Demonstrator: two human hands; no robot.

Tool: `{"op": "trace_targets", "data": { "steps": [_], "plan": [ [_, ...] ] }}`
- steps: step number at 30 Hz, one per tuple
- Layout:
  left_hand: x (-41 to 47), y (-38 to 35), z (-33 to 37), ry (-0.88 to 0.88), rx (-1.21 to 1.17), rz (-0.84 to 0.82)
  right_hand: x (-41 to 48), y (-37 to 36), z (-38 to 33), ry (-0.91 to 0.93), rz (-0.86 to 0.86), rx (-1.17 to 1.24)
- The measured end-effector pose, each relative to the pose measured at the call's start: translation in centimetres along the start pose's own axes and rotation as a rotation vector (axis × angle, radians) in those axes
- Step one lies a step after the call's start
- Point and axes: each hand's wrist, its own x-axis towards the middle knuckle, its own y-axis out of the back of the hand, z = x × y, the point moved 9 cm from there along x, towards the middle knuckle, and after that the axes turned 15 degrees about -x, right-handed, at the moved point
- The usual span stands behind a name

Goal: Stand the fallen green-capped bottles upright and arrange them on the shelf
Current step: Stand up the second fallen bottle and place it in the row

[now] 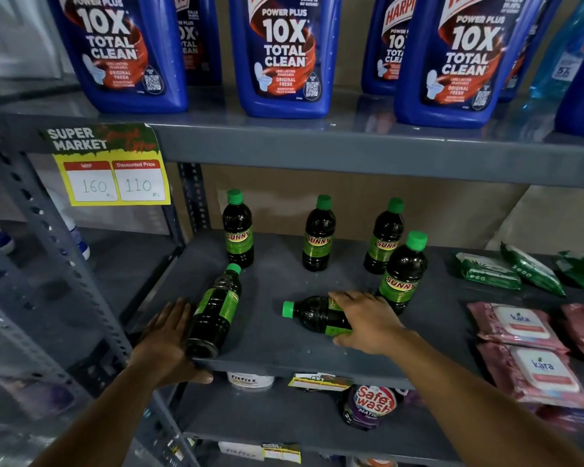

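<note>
Centrally, a grey metal shelf point(270, 338) of a shop rack carries six green-capped bottles. The left hand point(164, 342) lies flat, fingers extended, against the left side of a fallen bottle point(213, 315) at the shelf's front edge, thumb hooked under the lip; it presses but does not enclose the bottle, whose cap points away from the person. The right hand point(366, 323) is curled loosely over a second fallen bottle point(314, 313), whose cap points toward the left hand; whether the fingers have closed fully cannot be told. Just beyond the right hand stands an upright bottle point(403, 274); three more upright bottles point(317, 235) stand farther back, in a row near the cardboard backing. To the right of the right hand lie pink wipe packs point(520, 332) and, beyond them, green packs point(488, 271). Above both hands, an upper shelf holds blue cleaner bottles point(284, 55); a yellow price tag point(112, 176) hangs above the left hand. Below the hands, a lower shelf holds a purple pouch point(371, 406).
</note>
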Motion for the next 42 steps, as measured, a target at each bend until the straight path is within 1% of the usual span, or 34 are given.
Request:
{"op": "trace_targets", "data": {
  "steps": [3,5,7,10,13,17,19,21,23,25,26,29,32,35,37,39,42],
  "plan": [
    [-0.1,-0.1,0.0,-0.001,0.022,-0.017,0.1,0.5,0.1,-0.083,0.103,0.053],
    [0.1,-0.1,0.0,-0.005,0.035,-0.015,0.1,1.3,0.1,-0.164,0.211,0.155],
    [0.1,-0.1,0.0,-0.007,0.051,-0.024,0.3,1.9,0.4,-0.268,0.305,0.375],
    [0.1,-0.3,0.0,-0.003,0.074,-0.030,0.7,1.8,0.1,-0.380,0.394,0.746],
    [0.2,-0.3,0.0,-0.011,0.079,-0.021,1.0,0.9,-0.7,-0.407,0.422,0.951],
    [0.3,-0.2,-0.2,-0.024,0.064,0.001,1.3,0.4,-1.1,-0.375,0.458,1.087],
    [0.4,-0.2,-0.3,-0.027,0.061,0.008,1.2,-0.2,-1.1,-0.371,0.442,1.152],
    [0.5,-0.3,-0.3,-0.029,0.065,0.012,0.9,-0.4,-1.0,-0.365,0.439,1.160],
    [0.5,-0.4,-0.4,-0.023,0.056,0.013,0.5,0.0,-0.9,-0.356,0.477,1.081],
    [0.6,-0.4,-0.6,-0.012,0.033,0.013,0.3,0.2,-0.5,-0.413,0.501,0.949],
    [0.6,-0.4,-0.6,-0.007,0.024,0.011,0.2,0.1,-0.3,-0.464,0.500,0.935],
    [0.7,-0.3,-0.6,0.000,0.029,0.007,0.6,-0.9,0.1,-0.504,0.466,1.044],
    [0.6,-0.2,-0.6,0.000,0.030,0.005,1.6,-1.5,-0.2,-0.442,0.376,1.106],
    [0.7,-0.1,-0.5,-0.007,0.022,0.008,1.9,-1.0,0.3,-0.478,0.418,1.063],
    [0.6,-0.2,-0.3,-0.014,0.028,0.005,2.2,-1.4,0.4,-0.485,0.383,1.096],
    [0.4,-0.2,-0.4,-0.018,0.020,0.013,2.6,-1.5,-0.2,-0.433,0.342,1.096],
    [0.3,-0.1,-0.5,-0.019,0.017,0.020,2.7,-1.5,0.0,-0.471,0.382,1.055]
  ]
}}
